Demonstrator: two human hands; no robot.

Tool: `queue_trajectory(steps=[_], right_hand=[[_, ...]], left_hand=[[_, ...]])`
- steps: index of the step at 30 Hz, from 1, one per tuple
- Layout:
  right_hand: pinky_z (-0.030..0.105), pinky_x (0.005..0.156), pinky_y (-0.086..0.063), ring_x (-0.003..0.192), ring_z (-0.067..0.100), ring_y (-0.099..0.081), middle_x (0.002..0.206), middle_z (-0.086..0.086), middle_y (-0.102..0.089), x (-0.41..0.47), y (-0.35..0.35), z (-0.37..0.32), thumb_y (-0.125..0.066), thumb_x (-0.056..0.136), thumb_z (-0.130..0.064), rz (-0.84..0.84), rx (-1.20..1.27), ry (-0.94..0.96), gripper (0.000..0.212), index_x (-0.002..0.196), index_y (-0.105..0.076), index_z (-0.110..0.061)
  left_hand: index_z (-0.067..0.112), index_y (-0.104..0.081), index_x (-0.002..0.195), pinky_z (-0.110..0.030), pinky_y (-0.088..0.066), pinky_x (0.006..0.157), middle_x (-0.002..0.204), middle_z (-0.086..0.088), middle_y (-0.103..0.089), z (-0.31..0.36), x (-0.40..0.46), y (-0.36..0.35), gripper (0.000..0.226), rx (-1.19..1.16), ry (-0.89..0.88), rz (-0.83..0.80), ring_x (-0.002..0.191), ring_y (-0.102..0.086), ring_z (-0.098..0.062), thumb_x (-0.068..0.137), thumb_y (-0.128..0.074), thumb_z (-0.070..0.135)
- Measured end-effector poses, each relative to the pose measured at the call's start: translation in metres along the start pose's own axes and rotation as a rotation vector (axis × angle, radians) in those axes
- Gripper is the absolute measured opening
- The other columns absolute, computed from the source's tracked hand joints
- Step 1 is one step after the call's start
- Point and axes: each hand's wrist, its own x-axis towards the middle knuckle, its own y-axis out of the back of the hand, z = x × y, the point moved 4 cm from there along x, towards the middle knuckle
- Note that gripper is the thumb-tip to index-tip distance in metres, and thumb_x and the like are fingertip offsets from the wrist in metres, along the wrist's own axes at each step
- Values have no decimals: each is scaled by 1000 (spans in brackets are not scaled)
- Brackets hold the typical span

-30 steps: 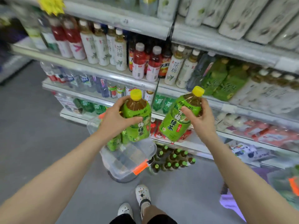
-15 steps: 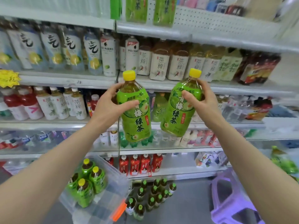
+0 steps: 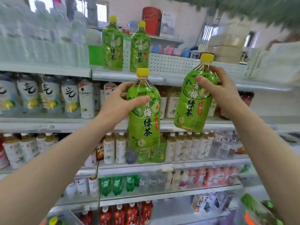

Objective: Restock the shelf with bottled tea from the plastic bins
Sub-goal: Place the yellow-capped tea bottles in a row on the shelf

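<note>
- while raised in front of the drinks shelving, left hand [image 3: 119,101] wrapped round the shoulder of the left green tea bottle [image 3: 143,111], thumb across the front of the label, fingers curled behind.
- left green tea bottle held upright, long axis vertical, yellow cap pointing straight up, base hanging level with the edge of the second shelf [image 3: 65,124].
- right hand [image 3: 222,93] clasped round the upper part of the right green tea bottle [image 3: 194,96], thumb pressed on the front of the label, fingers round the far side.
- right green tea bottle held higher than the left one, long axis tilted, yellow cap leaning up and to the right, base swung down and to the left.
- the two held bottles apart from each other, neither touching a shelf.
- cap of the right green tea bottle level with the lower part of the perforated back panel [image 3: 170,64]; cap of the left one just below the front edge of the top shelf [image 3: 162,77].
- on the top shelf, two shelved green tea bottles [image 3: 112,46] of the same kind, upright, caps up, side by side, to the left of the bare stretch of that shelf.
- behind the hands, rows of white-labelled and pale tea bottles on the lower shelves, upright, partly blurred.
- at the bottom left corner, a yellow cap inside a clear plastic bin [image 3: 65,218], mostly cut off by the frame.
</note>
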Motion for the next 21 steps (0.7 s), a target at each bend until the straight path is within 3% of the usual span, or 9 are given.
queue_trajectory(steps=[2, 6, 9, 11, 14, 18, 21], right_hand=[[15, 64, -53, 76, -6, -67, 113, -8, -67, 34, 7, -4, -73, 85, -44, -4, 35, 27, 58, 138, -51, -34], [33, 89, -55, 101, 10, -66, 123, -4, -67, 101, 11, -10, -77, 74, -55, -22, 89, 83, 43, 112, -58, -48], [29, 81, -58, 95, 10, -70, 115, -5, -67, 151, 6, -12, -75, 84, -41, -62, 136, 128, 31, 107, -55, -44], [22, 71, -57, 89, 8, -71, 113, -6, -67, 183, -2, -12, -75, 86, -37, -67, 170, 157, 37, 116, -54, -37], [19, 68, -57, 89, 8, -71, 113, -10, -64, 227, -26, -3, -77, 84, -37, -92, 187, 181, 46, 123, -52, -36], [41, 87, -60, 103, 17, -69, 129, -4, -61, 279, -59, 19, -84, 69, -51, -107, 231, 171, 76, 135, -55, -30], [45, 91, -57, 106, 19, -68, 131, -6, -61, 308, -79, 38, -85, 59, -57, -116, 282, 154, 87, 136, -55, -32]], left_hand=[[39, -54, 120, -20, -49, 71, 101, 16, -67, 5, 21, -11, 68, 2, 0, 29, 86, -66, 1, 58, -78, 52], [36, -54, 124, -28, -56, 82, 104, 10, -67, 4, 62, -30, 72, -16, -2, 79, 90, -68, -5, 58, -79, 49], [40, -51, 129, -40, -47, 98, 117, 6, -57, -2, 89, -37, 84, 22, 32, 178, 114, -54, -14, 52, -78, 57], [42, -50, 128, -44, -43, 103, 121, 4, -52, -5, 103, -40, 84, 33, 44, 224, 118, -48, -15, 51, -77, 58], [46, -47, 123, -43, -41, 104, 121, 6, -50, -9, 120, -41, 76, 48, 45, 271, 117, -45, -13, 53, -77, 58], [49, -47, 119, -37, -41, 98, 126, 4, -53, -15, 139, -37, 68, 58, 57, 324, 118, -47, -13, 59, -79, 54], [48, -48, 121, -34, -40, 95, 129, 5, -51, -17, 149, -31, 69, 84, 53, 352, 120, -46, -13, 59, -79, 54]])
